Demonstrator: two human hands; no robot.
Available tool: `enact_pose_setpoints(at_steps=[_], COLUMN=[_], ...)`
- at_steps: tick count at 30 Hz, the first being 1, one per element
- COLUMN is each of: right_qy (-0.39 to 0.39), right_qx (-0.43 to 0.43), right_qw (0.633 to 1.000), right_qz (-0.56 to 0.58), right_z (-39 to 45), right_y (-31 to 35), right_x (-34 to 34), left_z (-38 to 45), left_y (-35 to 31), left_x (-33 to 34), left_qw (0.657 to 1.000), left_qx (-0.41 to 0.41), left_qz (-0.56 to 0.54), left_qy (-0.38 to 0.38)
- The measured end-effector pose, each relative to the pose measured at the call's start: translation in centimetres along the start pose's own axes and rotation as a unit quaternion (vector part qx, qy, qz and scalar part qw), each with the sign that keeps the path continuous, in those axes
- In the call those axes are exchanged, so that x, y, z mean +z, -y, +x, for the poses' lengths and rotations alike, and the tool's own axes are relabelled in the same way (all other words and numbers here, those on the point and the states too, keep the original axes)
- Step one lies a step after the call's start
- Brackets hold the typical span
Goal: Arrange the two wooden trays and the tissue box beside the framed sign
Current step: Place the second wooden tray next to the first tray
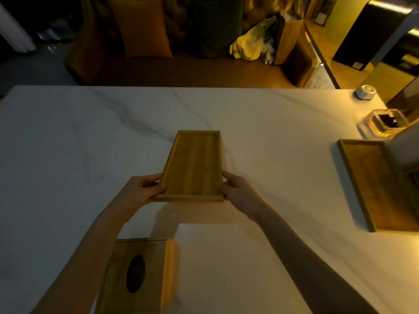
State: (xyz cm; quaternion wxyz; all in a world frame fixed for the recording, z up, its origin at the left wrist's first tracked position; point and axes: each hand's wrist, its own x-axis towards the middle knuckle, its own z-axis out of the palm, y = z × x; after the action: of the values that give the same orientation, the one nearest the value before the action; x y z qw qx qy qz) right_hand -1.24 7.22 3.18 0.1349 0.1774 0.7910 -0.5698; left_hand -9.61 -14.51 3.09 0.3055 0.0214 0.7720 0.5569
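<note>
A narrow wooden tray [195, 164] is held lengthwise over the middle of the white marble table [68, 143], its near end lifted so a shadow falls beneath it. My left hand [145, 189] grips its near left corner and my right hand [238, 191] grips its near right corner. A second wooden tray [381, 189] lies flat at the table's right edge. The wooden tissue box [140, 275], with a dark oval opening on top, stands close to me under my left forearm. A pale blurred upright shape [405, 148], possibly the framed sign, stands beside the second tray.
A glass container with dark contents [385, 123] and a small white round object [365, 92] sit at the far right of the table. Beyond the far edge are dim chairs and a yellow bag [247, 46].
</note>
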Motion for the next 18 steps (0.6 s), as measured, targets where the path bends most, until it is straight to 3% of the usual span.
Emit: enact_pose_setpoints(at_steps=[11,18], right_qy=[-0.02,-0.09], right_qx=[-0.047,-0.003], right_qw=[0.996,0.993], right_qz=[-0.067,-0.079], right_z=[-7.4,-10.3], right_y=[-3.6,-10.6], right_x=[-13.0,-19.9], left_z=[-2.7,-1.0], left_y=[-4.5,-4.2], left_x=[14.4,25.3], left_qw=[0.995,0.996], left_qx=[0.094,0.076], left_qz=[0.016,0.028], left_qy=[-0.002,0.032])
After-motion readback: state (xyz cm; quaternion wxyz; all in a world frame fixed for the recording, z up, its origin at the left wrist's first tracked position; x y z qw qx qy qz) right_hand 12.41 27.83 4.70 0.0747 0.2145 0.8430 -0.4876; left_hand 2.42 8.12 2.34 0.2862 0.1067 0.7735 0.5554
